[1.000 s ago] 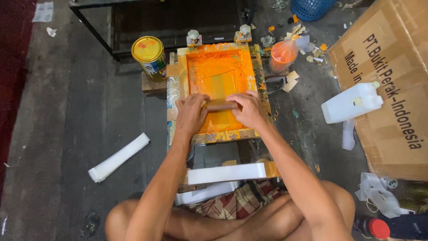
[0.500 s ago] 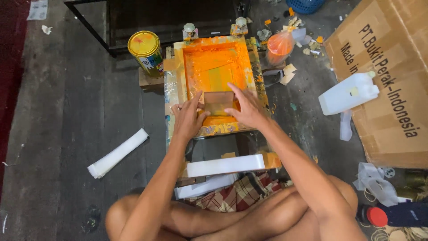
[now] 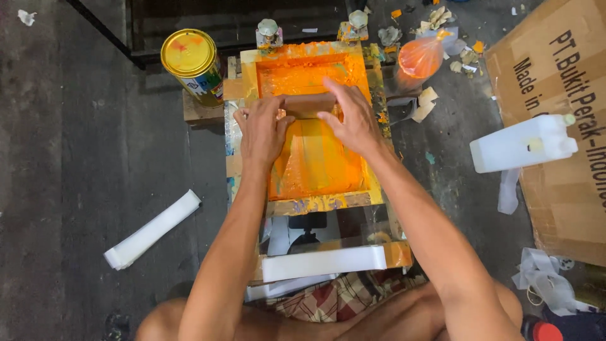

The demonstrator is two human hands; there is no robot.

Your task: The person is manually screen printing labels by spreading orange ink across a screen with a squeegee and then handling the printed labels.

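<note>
Both hands, the left hand and the right hand, grip a brown squeegee lying crosswise over the far half of the orange-inked screen frame, fingers curled over its top edge. A yellow-lidded paint can stands just left of the frame's far corner; a white jug lies well to its right.

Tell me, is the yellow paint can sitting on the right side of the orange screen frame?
No, the yellow paint can stands left of the orange screen frame, by its far corner.
</note>
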